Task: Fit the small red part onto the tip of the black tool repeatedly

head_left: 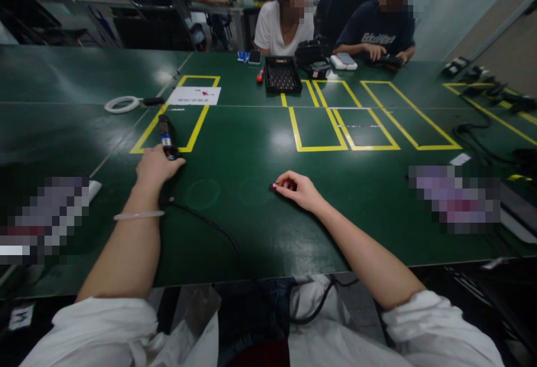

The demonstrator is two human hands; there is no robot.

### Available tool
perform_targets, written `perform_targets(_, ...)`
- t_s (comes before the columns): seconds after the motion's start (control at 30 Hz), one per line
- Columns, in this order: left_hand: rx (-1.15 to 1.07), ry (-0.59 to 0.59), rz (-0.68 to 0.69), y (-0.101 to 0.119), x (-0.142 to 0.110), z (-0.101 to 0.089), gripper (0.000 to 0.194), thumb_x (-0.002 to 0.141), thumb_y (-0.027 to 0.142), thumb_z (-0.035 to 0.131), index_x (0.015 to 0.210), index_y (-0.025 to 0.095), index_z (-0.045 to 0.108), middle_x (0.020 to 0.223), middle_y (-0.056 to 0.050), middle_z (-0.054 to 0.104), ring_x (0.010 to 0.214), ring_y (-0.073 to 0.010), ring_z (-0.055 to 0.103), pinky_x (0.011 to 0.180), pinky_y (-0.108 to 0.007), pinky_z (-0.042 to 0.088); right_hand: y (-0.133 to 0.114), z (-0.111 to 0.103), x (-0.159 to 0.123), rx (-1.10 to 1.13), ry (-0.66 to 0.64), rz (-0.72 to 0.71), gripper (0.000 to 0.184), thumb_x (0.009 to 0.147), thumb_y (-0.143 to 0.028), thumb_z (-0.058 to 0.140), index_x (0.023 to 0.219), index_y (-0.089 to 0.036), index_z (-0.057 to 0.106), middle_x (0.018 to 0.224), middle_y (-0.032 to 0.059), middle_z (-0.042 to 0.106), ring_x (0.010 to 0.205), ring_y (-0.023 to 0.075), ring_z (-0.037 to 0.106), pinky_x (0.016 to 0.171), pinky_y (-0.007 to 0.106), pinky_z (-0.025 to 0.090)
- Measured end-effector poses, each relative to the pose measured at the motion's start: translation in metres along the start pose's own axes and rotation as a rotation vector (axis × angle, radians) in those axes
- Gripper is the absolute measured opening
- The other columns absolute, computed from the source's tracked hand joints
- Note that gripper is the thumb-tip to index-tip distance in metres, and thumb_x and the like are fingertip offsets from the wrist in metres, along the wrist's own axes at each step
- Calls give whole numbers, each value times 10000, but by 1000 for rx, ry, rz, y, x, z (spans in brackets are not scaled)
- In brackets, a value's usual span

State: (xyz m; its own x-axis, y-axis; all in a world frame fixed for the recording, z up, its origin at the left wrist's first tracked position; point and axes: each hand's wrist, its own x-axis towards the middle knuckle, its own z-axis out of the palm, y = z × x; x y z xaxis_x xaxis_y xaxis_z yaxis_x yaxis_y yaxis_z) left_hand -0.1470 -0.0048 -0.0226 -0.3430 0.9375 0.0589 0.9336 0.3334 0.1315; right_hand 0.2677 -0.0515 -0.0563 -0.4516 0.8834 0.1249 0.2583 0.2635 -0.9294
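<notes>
My left hand (156, 166) is closed around the near end of a black hand tool (166, 132) with a blue and silver band. The tool points away from me inside the left yellow-taped box, and its exact kind I cannot make out. My right hand (300, 189) pinches a small red and black piece (274, 186) between thumb and fingertips, low over the middle of the green table. Part of that piece is hidden by the fingers.
A black cord (210, 220) runs from near my left wrist to the table edge. A white sheet (195, 95), a white cable coil (122, 104), a black tray (283, 75) of small parts and a red item (260, 76) lie farther back. Blurred screens flank me; people sit opposite.
</notes>
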Motion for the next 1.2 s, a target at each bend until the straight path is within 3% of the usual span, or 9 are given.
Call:
perform_targets(0.1, 31, -28, -14, 42, -22, -2, 664, 803, 532, 610, 1281, 82, 507, 1184, -194, 533, 1049, -325, 561, 890, -457, 492, 0, 0, 0, 29, 1, 8, 208, 814, -327, 670, 942, -168, 636, 702, -24, 566, 607, 106, 486, 587, 243, 385)
perform_targets(0.37, -10, -10, 374, 145, -91, 8, 641, 822, 509, 581, 1347, 157, 473, 1161, -163, 541, 1061, -331, 578, 824, -407, 520, 3, -5, 2, 36, 86, -6, 180, 786, -314, 667, 884, -178, 598, 686, -30, 556, 589, 107, 480, 575, 248, 375)
perform_targets(0.53, -80, -68, 533, 187, -130, 11, 682, 827, 478, 604, 1416, 191, 415, 1195, -158, 536, 1089, -321, 564, 795, -394, 520, 6, -8, 3, -20, 147, -21, 130, 777, -265, 643, 856, -189, 573, 675, -39, 535, 587, 106, 472, 577, 246, 373)
perform_targets(0.73, -108, -78, 635, 200, -150, 14, 663, 844, 452, 579, 1432, 198, 406, 1196, -155, 530, 1088, -311, 551, 795, -393, 519, 7, -9, 2, -101, 143, -53, 92, 765, -205, 620, 834, -186, 562, 698, -37, 536, 598, 105, 476, 596, 248, 384)
perform_targets(0.93, -145, -61, 662, 197, -151, 18, 660, 849, 428, 572, 1451, 222, 399, 1218, -150, 526, 1098, -303, 548, 803, -395, 519, 10, -7, 2, -109, 96, -97, 102, 807, -229, 646, 884, -180, 600, 779, -12, 579, 657, 117, 508, 646, 259, 412)
perform_targets(1.07, -156, -45, 659, 196, -152, 20, 684, 845, 433, 577, 1473, 248, 378, 1239, -148, 520, 1109, -309, 547, 805, -398, 520, 11, -7, 3, -126, 133, -125, 127, 808, -283, 691, 875, -188, 640, 851, 13, 573, 710, 130, 526, 674, 271, 434)
perform_targets(1.2, -130, -30, 658, 196, -153, 21, 687, 847, 451, 567, 1471, 228, 386, 1242, -156, 516, 1097, -318, 546, 814, -413, 511, 8, -6, 2, -39, 127, -70, 173, 781, -291, 712, 884, -190, 616, 765, -11, 579, 626, 117, 513, 623, 265, 437)
